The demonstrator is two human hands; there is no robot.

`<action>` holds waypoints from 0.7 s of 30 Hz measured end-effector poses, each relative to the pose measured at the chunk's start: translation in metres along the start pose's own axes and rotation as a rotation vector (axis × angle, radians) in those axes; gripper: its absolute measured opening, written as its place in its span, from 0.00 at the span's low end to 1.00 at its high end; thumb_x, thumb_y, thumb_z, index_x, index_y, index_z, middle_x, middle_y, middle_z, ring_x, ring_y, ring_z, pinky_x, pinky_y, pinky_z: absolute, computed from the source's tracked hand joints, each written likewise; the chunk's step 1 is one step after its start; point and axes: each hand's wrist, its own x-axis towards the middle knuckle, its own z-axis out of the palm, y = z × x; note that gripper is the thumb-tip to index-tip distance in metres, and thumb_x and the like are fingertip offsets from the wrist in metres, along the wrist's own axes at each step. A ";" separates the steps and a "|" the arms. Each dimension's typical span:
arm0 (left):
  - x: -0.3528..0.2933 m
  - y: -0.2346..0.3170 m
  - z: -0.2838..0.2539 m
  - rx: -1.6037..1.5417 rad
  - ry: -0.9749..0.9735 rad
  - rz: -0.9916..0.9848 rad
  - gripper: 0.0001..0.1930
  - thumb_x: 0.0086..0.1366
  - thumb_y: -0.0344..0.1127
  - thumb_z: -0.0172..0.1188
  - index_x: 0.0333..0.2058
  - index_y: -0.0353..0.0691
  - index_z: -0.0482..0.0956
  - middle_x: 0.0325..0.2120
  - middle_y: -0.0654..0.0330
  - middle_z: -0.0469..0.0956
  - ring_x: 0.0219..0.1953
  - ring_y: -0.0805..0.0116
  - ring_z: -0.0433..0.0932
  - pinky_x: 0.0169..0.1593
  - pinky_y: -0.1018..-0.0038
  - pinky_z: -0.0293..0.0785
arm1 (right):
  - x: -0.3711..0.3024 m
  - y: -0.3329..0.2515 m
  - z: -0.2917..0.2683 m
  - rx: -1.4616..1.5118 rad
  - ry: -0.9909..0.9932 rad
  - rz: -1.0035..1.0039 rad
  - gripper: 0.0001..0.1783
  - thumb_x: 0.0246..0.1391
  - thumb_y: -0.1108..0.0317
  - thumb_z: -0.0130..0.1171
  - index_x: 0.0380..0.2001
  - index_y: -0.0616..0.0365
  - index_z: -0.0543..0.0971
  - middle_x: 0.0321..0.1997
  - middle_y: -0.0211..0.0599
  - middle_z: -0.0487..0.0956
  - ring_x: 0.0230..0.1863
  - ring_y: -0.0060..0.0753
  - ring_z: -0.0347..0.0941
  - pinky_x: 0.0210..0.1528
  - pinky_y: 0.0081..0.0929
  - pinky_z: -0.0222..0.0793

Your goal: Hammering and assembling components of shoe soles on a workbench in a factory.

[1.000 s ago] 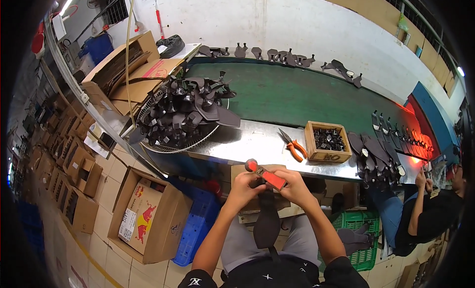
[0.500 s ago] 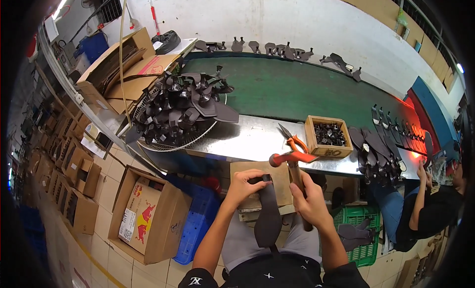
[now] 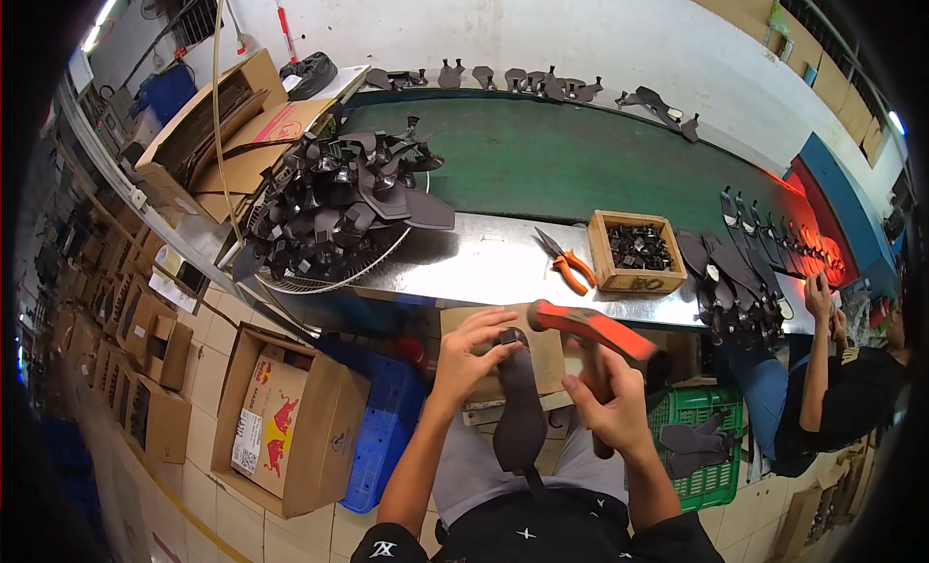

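Note:
A dark grey shoe sole (image 3: pixel 520 423) hangs down in front of me, its narrow end uppermost. At that end sits a small black heel piece (image 3: pixel 514 338). My left hand (image 3: pixel 463 360) pinches it there between thumb and fingers. Gripped by its handle in my right hand (image 3: pixel 617 408) is a hammer (image 3: pixel 598 329) with a red head. The hammer head is raised to the right of the heel piece, apart from it. Behind the sole lies a brown board (image 3: pixel 552 370), partly hidden by my hands.
Orange-handled pliers (image 3: pixel 566 263) and a wooden box (image 3: pixel 639 280) of small black pieces lie on the metal bench. A wire basket (image 3: pixel 339 281) heaped with heeled soles stands left, beside a green conveyor (image 3: pixel 542 157). More soles lie right, near a co-worker (image 3: pixel 842 399).
The hammer has swung right and its head has turned, uncovering the pliers. My left fingers have shifted on the heel piece, and the sole stands a little higher.

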 end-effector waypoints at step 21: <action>-0.051 0.120 -0.007 -0.081 -0.183 -0.205 0.13 0.50 0.36 0.74 0.30 0.34 0.83 0.51 0.46 0.77 0.58 0.54 0.72 0.57 0.66 0.67 | -0.004 -0.032 -0.008 0.295 -0.274 0.113 0.14 0.44 0.79 0.68 0.38 0.66 0.82 0.37 0.37 0.82 0.36 0.22 0.77 0.36 0.19 0.72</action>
